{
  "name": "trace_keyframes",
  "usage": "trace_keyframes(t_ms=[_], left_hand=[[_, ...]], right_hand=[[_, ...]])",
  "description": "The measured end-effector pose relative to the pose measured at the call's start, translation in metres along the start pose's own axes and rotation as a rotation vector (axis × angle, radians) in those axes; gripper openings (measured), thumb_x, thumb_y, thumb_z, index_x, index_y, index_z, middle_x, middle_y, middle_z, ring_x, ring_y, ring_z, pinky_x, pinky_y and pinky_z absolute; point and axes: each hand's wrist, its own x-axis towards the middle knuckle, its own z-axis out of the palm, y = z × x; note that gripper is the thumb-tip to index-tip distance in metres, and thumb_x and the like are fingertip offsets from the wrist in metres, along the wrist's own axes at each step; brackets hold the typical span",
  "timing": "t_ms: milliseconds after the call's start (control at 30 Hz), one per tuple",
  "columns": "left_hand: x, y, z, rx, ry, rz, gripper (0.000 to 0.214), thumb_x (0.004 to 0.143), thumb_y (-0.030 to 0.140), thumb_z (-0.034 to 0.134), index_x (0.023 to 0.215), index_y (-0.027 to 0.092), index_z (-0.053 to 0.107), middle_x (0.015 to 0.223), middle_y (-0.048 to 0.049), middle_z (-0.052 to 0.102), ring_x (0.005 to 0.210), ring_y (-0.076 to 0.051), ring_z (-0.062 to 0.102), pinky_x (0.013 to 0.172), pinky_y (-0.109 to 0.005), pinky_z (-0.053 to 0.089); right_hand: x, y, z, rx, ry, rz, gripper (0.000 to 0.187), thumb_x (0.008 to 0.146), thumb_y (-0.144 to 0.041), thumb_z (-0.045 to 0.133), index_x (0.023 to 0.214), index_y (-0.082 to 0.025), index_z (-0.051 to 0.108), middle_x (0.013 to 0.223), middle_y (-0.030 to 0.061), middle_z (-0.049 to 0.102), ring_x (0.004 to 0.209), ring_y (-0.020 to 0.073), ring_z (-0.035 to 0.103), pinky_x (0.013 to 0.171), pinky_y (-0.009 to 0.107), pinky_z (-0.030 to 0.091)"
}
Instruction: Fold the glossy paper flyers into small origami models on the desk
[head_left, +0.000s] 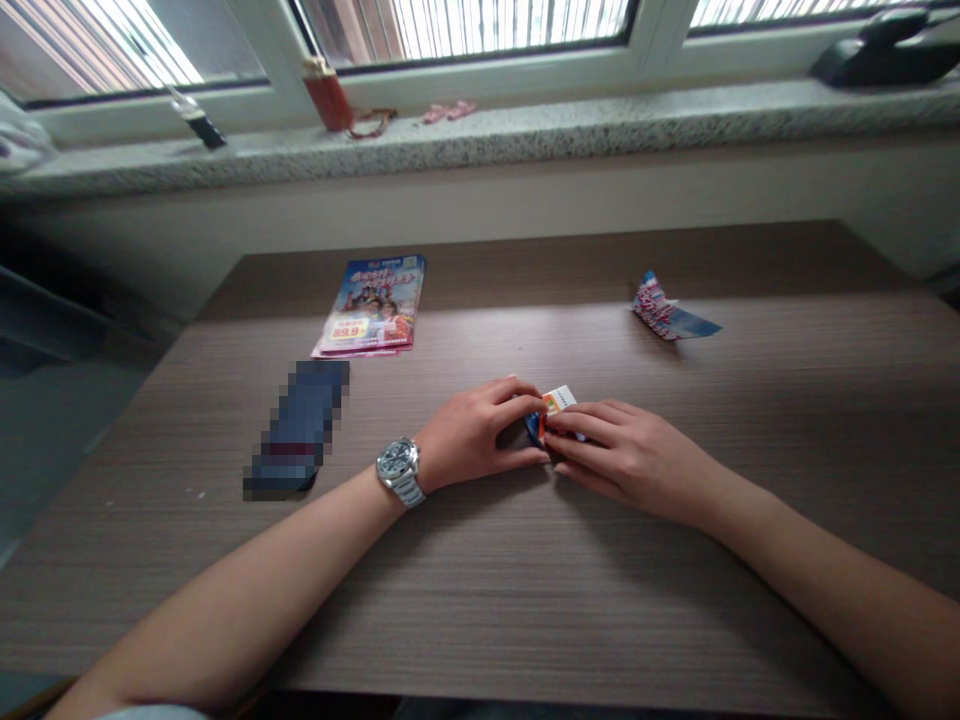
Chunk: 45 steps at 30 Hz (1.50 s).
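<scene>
Both my hands meet at the middle of the wooden table (675, 560), pinching a small folded piece of printed paper (559, 401) that shows white, orange and blue. My left hand (476, 438), with a silver wristwatch (400, 468) on its wrist, curls its fingers over the paper's left side. My right hand (626, 455) presses its fingertips on the paper's right side. Most of the paper is hidden under the fingers.
A colourful leaflet (373, 305) lies at the back left of the table. A folded paper piece (667, 312) sits at the back right. A blurred dark object (300, 430) lies left of my hands. On the stone windowsill (600, 125) stand a red cup (328, 95) and small items.
</scene>
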Motion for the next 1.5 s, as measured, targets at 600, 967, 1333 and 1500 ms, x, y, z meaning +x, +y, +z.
trace_keyframes(t_ms=[600, 967, 1333, 1500], left_hand=[[-0.002, -0.001, 0.001, 0.038, 0.022, 0.016, 0.044, 0.091, 0.046, 0.067, 0.127, 0.023, 0.058, 0.127, -0.0101, 0.063, 0.115, -0.024, 0.062, 0.101, -0.04, 0.052], [-0.005, -0.007, 0.007, 0.199, 0.066, 0.031, 0.044, 0.091, 0.051, 0.065, 0.127, 0.026, 0.065, 0.13, -0.0085, 0.064, 0.119, -0.025, 0.061, 0.116, -0.05, 0.04], [-0.005, -0.009, 0.002, 0.188, 0.018, 0.075, 0.046, 0.091, 0.048, 0.067, 0.131, 0.026, 0.062, 0.132, -0.0077, 0.064, 0.119, -0.025, 0.061, 0.114, -0.048, 0.041], [-0.004, -0.012, 0.002, 0.193, 0.038, 0.098, 0.036, 0.096, 0.043, 0.061, 0.127, 0.024, 0.064, 0.127, -0.0076, 0.067, 0.115, -0.023, 0.063, 0.109, -0.046, 0.044]], right_hand=[[-0.008, 0.01, -0.001, 0.185, -0.018, 0.095, 0.023, 0.094, -0.026, 0.062, 0.114, -0.023, 0.072, 0.127, 0.0136, 0.066, 0.116, 0.028, 0.063, 0.095, 0.046, 0.057], [-0.009, 0.015, -0.002, 0.167, 0.057, 0.149, 0.034, 0.094, -0.023, 0.062, 0.128, -0.025, 0.065, 0.132, 0.0124, 0.066, 0.119, 0.0273, 0.064, 0.097, 0.045, 0.057], [-0.016, 0.018, 0.003, 0.168, -0.017, 0.126, 0.032, 0.098, -0.022, 0.057, 0.129, -0.024, 0.066, 0.137, 0.0085, 0.065, 0.125, 0.0248, 0.061, 0.104, 0.043, 0.053], [-0.015, 0.019, 0.002, 0.172, 0.0, 0.113, 0.029, 0.099, -0.021, 0.056, 0.125, -0.023, 0.068, 0.135, 0.0072, 0.067, 0.123, 0.0226, 0.064, 0.103, 0.04, 0.054]])
